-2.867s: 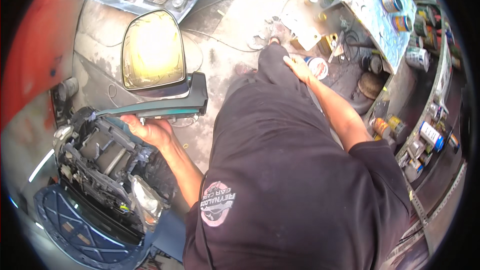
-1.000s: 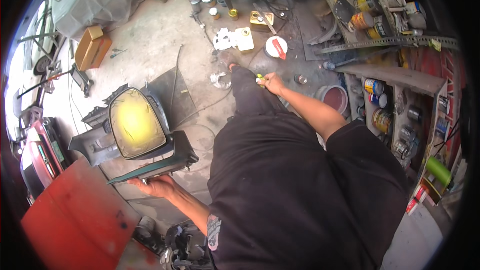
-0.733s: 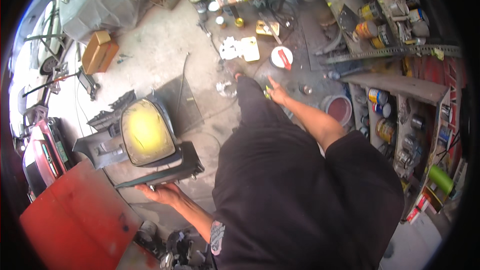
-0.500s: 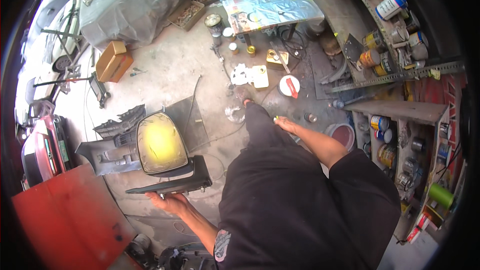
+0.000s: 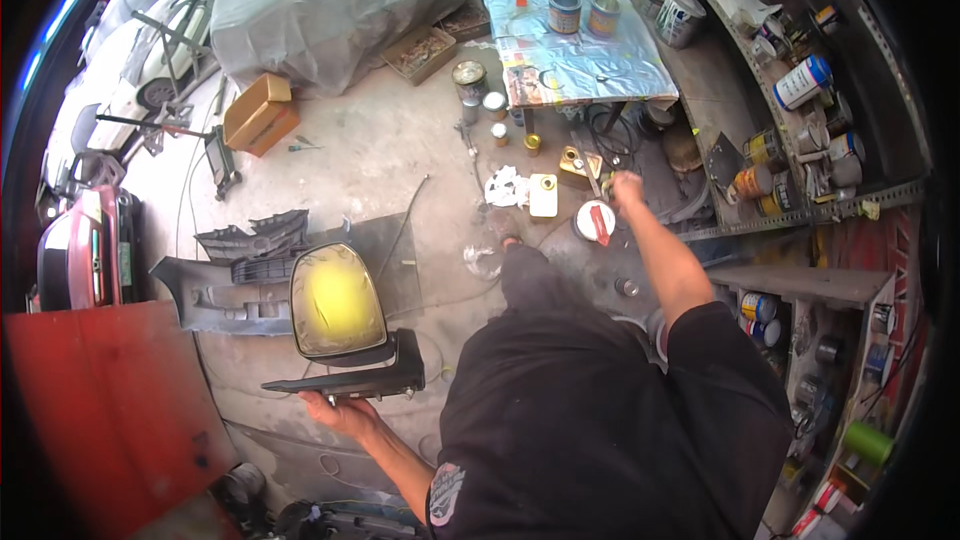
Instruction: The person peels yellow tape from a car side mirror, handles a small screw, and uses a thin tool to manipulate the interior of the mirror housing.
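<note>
My left hand (image 5: 342, 414) grips the black mounting base of a car side mirror (image 5: 341, 302) from below. The mirror's rounded face shows yellow, with dark smudges round its rim. My right hand (image 5: 628, 190) is stretched forward with fingers curled; a small yellow-green bit shows at its fingertips, too small to name. It is beside a long flat stick (image 5: 588, 177) lying across an open rectangular tin (image 5: 577, 162). Just nearer stands a round container with a white top (image 5: 594, 230), a red tool (image 5: 601, 224) lying on it.
A foil-covered table (image 5: 580, 60) with paint cans stands ahead. Shelves of cans (image 5: 765, 180) line the right. A car bumper (image 5: 215, 305) and a red panel (image 5: 110, 400) lie left, and a cardboard box (image 5: 258, 115) stands beyond. Cables cross the floor.
My right hand has moved forward and right, from beside my leg to near the stick and tin. My left hand still holds the side mirror. The whole view has shifted slightly.
</note>
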A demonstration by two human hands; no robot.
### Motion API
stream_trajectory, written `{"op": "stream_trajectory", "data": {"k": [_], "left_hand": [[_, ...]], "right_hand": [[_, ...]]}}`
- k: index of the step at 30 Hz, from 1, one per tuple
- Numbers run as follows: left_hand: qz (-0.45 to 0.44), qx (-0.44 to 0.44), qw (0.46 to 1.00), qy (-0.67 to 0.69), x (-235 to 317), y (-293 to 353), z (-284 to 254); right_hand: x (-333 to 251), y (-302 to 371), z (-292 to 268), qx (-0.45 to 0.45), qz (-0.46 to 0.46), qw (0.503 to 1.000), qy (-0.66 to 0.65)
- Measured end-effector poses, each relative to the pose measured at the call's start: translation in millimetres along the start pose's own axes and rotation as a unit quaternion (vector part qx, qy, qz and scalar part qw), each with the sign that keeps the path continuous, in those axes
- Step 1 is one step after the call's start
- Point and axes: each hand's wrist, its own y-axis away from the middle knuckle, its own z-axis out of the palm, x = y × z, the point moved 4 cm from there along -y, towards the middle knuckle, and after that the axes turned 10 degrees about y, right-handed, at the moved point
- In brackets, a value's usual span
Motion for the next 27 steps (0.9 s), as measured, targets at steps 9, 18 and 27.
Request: {"op": "stream_trajectory", "data": {"k": [9, 18, 27], "left_hand": [[0.009, 0.036, 0.999, 0.005, 12, 4, -6], [-0.006, 0.110, 0.994, -0.011, -4, -9, 47], [0.024, 0.064, 0.994, -0.085, -16, -59, 157]], "right_hand": [[-227, -99, -59, 0.028, -0.046, 0.997, -0.049], [-181, -76, 27, -0.043, 0.019, 0.999, -0.004], [-255, -224, -18, 0.177, -0.133, 0.966, 0.136]]}}
